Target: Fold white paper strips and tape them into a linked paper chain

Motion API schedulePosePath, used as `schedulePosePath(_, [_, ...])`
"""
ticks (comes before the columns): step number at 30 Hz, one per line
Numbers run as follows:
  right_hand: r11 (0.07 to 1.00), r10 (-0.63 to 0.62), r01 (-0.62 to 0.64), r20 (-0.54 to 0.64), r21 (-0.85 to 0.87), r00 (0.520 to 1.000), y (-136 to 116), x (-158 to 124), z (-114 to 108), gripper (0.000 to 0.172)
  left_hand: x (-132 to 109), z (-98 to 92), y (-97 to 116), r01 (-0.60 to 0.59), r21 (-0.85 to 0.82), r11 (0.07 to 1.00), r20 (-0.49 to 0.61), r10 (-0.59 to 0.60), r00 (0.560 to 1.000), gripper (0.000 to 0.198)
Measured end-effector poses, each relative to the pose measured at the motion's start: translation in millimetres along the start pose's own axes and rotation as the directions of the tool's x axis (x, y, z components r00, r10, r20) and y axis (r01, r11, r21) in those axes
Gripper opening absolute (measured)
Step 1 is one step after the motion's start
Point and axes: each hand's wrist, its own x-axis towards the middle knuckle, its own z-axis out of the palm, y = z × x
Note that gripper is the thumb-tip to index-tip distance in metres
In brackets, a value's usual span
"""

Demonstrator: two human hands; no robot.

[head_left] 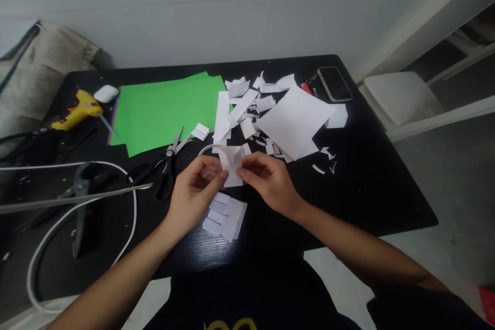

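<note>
A small piece of white paper [232, 178], partly folded, is held up between my two hands over the front of the black table. My left hand [199, 183] pinches its left side between thumb and fingers. On the right side, my right hand [268, 178] grips it the same way, with the fingertips partly hidden. Just below my hands lies a pile of small folded white papers [228, 216]. Black-handled scissors [169, 157] rest with blades apart to the left of my left hand. White paper scraps [251, 111] are scattered beyond my hands.
Green sheets [170, 108] lie at the back left, near a yellow glue gun [83, 109] and a white case [106, 94]. Larger white sheets [296, 121] and a phone [334, 84] are at the right. A white cable [134, 216] loops across the left, around pliers [80, 206].
</note>
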Motion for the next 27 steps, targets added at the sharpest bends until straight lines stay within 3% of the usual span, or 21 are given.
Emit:
schedulePosePath(5, [0.999,0.02,-0.02,-0.005,0.028,1.0,-2,-1,1,0.019,0,-0.5,0,-0.043,0.013,0.999,0.025,0.043,0.999,0.006])
schedulePosePath(12, [0.996,0.012,-0.017,0.061,0.087,0.998,-7,-2,0,0.003,-2,-4.8,1,-0.007,0.039,0.999,0.054,0.005,0.999,0.007])
schedulePosePath(18, [0.997,0.0,-0.005,0.061,0.077,0.998,-12,-4,-2,0.011,-3,-7.5,2,0.066,-0.017,0.998,0.079,-0.064,0.995,0.013])
schedulePosePath(23, [0.999,-0.027,0.025,0.048,0.034,0.999,-11,-5,-1,0.008,-6,-7.4,3,-0.011,0.069,0.998,0.079,0.005,0.997,0.016])
schedulePosePath(27, [0.999,-0.044,0.044,0.004,0.01,0.999,-7,-5,1,0.017,-6,-2.9,2,-0.07,0.067,0.995,0.044,0.067,0.997,0.009])
